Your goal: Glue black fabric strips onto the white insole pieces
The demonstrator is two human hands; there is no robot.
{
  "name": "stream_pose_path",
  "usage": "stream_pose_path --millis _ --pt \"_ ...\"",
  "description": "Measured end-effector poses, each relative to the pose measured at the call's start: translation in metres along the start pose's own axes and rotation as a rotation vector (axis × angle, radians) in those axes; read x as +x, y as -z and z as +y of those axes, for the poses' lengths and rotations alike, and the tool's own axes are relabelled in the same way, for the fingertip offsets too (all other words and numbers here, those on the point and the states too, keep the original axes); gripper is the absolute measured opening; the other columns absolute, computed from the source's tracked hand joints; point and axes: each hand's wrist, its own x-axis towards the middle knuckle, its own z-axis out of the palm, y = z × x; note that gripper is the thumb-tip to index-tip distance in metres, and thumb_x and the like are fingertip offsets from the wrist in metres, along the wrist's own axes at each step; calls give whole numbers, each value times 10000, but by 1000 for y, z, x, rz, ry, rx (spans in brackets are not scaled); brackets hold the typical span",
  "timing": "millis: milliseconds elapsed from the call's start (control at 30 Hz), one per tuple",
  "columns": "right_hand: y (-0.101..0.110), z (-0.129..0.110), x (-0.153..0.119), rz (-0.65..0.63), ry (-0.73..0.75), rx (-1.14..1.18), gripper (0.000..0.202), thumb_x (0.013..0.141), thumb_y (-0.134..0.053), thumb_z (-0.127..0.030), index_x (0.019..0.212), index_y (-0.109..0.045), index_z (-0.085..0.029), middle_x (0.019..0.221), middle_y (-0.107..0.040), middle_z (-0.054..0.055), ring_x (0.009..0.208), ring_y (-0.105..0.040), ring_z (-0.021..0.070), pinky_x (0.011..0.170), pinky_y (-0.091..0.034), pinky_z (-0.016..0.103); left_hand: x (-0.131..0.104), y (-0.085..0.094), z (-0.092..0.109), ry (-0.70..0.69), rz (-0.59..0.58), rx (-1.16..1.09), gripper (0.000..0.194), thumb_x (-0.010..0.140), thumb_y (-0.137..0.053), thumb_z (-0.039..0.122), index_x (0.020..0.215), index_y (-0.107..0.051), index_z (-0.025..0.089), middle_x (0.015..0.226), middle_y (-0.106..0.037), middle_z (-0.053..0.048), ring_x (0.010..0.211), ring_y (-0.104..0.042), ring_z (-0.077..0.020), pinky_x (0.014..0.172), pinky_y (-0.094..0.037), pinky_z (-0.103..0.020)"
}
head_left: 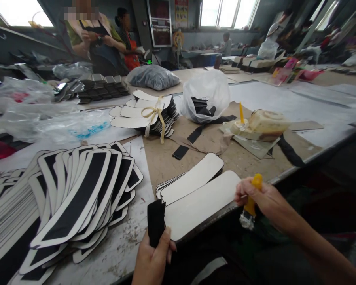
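Observation:
A long white rounded piece (201, 206) lies at the table's front edge, its left end beside my left hand (156, 253). That hand is closed on a short black strip (156, 221), with the thumb near the white piece's lower left corner. My right hand (255, 194) is wrapped round a yellow-handled brush (250, 204), bristles down, just past the table edge. The right fingers are at the white piece's far right end. Behind it lies a small stack of similar white pieces (192, 178). A loose black patch (180, 152) rests on the brown paper.
Many white-edged black pieces (77, 198) fan across the left. Behind are a tied bundle (145, 113), a plastic bag of black strips (206, 97) and a glue container (268, 124) with a yellow stick. A person (97, 39) stands across the table.

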Motion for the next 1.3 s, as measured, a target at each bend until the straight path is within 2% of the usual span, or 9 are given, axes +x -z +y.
stream_pose_path --millis 133,300,500,633,800,933,1067,1200,1300 --pt "-12 23 14 -205 -251 -140 451 837 -445 -594 810 -562 -160 817 -580 64 798 -576 205 648 -544 325 4 -4 -5 -11 13 63 360 716 -617 509 709 -539 157 476 -565 4 390 -380 -91 445 -305 -230" --pt "-23 23 36 -248 -276 -209 354 875 -424 -496 816 -526 -162 924 -553 91 885 -553 216 637 -560 308 19 -6 0 2 37 107 379 701 -615 520 768 -520 159 489 -579 -1 396 -407 -104 430 -311 -227" --pt "-27 17 52 -214 -267 -263 274 906 -393 -390 800 -491 -157 911 -534 94 873 -553 205 622 -567 292 36 -9 8 -57 44 107 383 693 -620 503 826 -519 159 470 -556 23 413 -417 -111 437 -325 -225" --pt "-23 15 44 -242 -247 -247 304 900 -403 -439 838 -505 -159 925 -548 86 872 -560 199 669 -565 305 20 -2 12 -52 4 113 379 700 -633 519 732 -532 155 452 -534 20 413 -402 -103 446 -315 -227" --pt "-18 10 30 -307 -260 -186 463 827 -450 -602 807 -556 -152 895 -559 80 848 -570 207 662 -570 318 -3 1 -2 78 26 2 427 678 -652 528 835 -534 149 497 -586 -1 392 -389 -97 433 -279 -224" --pt "-17 1 24 -274 -278 -103 508 788 -488 -649 801 -564 -147 793 -581 66 793 -594 208 657 -570 343 -3 -6 -12 103 45 -27 392 683 -650 506 800 -516 157 493 -581 -3 395 -400 -105 421 -249 -221" --pt "-17 -10 17 -243 -226 46 495 803 -499 -629 812 -585 -141 748 -611 63 666 -620 178 639 -557 319 0 -5 -7 84 59 -73 391 691 -668 484 832 -514 154 481 -538 34 387 -353 -87 438 -258 -219" --pt "-32 -16 11 -305 -189 -33 512 797 -484 -649 799 -592 -148 632 -601 35 499 -567 131 464 -476 235 -6 6 1 85 54 -100 371 751 -608 511 739 -490 160 450 -444 60 398 -306 -70 429 -223 -211" --pt "-60 -18 7 -373 -191 -84 505 802 -460 -653 774 -565 -160 523 -520 -19 388 -457 87 360 -356 193 -15 14 5 85 -51 -174 365 811 -533 510 733 -493 155 462 -446 50 403 -301 -62 415 -197 -207"
